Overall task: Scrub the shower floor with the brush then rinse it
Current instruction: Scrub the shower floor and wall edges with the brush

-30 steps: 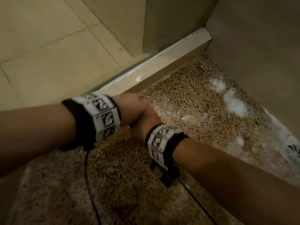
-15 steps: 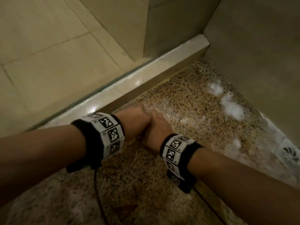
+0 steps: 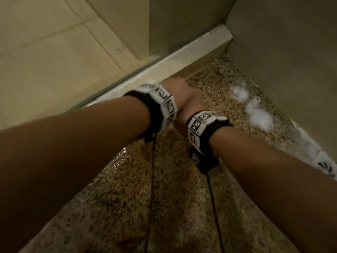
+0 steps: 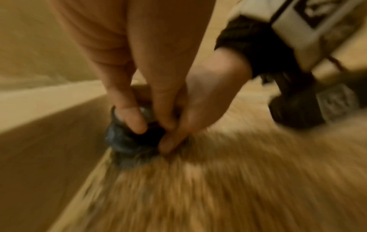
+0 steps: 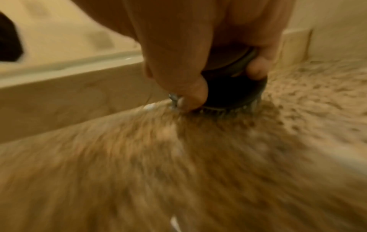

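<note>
A dark round scrub brush [image 5: 234, 92] stands bristles-down on the wet speckled shower floor [image 3: 138, 207], close beside the pale curb [image 3: 182, 57]. My right hand [image 5: 225, 82] grips it from above, fingers curled round its body. My left hand [image 4: 151, 130] is clasped against the right one, and its fingertips pinch the brush [image 4: 127, 141] too. In the head view my left hand [image 3: 175, 88] and right hand [image 3: 193, 105] sit pressed together and hide the brush. Both wrist views are blurred by motion.
White foam patches [image 3: 259, 115] lie on the floor to the right, near the beige wall [image 3: 282, 52]. A white tile strip with dark marks [image 3: 326, 168] runs along that wall. Beyond the curb is beige tiled bathroom floor [image 3: 54, 61]. Two black cables [image 3: 152, 179] hang from my wrists.
Both hands, still clasped over the brush, have slid forward across the floor to the curb, nearer the far corner.
</note>
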A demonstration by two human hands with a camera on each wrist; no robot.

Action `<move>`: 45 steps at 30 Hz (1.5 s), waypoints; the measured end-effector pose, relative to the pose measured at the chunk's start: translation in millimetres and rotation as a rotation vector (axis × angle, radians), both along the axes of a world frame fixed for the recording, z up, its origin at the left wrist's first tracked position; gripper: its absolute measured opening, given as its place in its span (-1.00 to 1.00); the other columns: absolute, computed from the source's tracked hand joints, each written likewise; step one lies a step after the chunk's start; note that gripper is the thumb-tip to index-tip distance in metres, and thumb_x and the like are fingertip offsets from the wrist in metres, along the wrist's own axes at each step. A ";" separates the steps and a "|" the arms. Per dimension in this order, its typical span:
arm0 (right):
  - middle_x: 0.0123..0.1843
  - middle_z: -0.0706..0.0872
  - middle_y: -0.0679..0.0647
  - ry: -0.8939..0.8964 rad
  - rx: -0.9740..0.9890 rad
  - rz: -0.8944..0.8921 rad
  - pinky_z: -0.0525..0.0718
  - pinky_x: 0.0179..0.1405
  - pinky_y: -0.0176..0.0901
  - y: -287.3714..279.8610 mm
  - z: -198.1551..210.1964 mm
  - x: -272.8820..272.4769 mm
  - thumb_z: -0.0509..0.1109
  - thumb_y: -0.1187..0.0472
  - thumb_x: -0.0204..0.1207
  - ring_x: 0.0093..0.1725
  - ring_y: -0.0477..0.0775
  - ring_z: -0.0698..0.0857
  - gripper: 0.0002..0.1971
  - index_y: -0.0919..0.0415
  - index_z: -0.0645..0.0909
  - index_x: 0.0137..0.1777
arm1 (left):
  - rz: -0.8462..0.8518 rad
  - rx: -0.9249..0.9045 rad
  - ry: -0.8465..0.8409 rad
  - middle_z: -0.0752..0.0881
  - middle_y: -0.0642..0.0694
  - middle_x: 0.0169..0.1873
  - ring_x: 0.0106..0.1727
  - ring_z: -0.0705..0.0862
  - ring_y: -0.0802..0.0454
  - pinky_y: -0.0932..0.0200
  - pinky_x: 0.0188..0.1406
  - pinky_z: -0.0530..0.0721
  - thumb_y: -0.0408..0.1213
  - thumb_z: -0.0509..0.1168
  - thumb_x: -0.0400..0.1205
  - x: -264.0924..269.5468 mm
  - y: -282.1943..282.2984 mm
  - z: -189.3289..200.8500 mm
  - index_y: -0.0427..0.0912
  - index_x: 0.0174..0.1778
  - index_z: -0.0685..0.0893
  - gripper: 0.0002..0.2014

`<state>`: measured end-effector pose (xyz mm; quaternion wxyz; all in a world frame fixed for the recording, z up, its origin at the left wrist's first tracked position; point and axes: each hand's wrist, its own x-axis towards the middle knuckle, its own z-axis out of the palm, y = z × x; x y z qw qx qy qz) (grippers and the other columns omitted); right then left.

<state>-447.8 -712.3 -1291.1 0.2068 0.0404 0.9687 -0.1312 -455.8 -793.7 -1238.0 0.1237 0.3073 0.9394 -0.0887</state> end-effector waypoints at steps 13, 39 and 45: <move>0.38 0.58 0.16 -0.068 0.071 0.168 0.55 0.23 -0.07 -9.8 0.5 29.8 0.40 0.08 0.57 0.36 0.24 0.58 -0.57 0.22 0.56 0.39 | 0.037 0.025 -0.160 0.73 -0.17 0.03 0.09 0.70 -0.20 0.10 -0.13 0.54 -0.26 0.18 0.67 26.0 -26.5 -3.5 -0.13 0.16 0.68 -0.77; 0.21 0.65 0.18 -0.118 -0.082 0.836 0.65 -0.03 -0.04 -161.6 15.4 127.2 0.48 -0.16 0.43 0.15 0.28 0.67 -0.36 0.14 0.36 0.38 | 0.366 0.215 -0.169 0.60 -0.03 -0.35 -0.25 0.52 -0.02 0.20 -0.27 0.42 -0.20 0.33 0.55 115.3 -179.7 65.0 -0.08 -0.22 0.63 -0.94; 0.26 0.69 0.15 -0.027 -0.100 0.299 0.59 0.03 -0.11 -70.8 14.5 70.8 0.46 -0.22 0.41 0.19 0.26 0.68 -0.39 0.08 0.51 0.38 | 0.266 0.274 -0.069 0.50 -0.02 -0.37 -0.24 0.45 0.00 0.19 -0.27 0.36 -0.13 0.26 0.63 94.6 -145.5 72.5 -0.07 -0.18 0.54 -0.88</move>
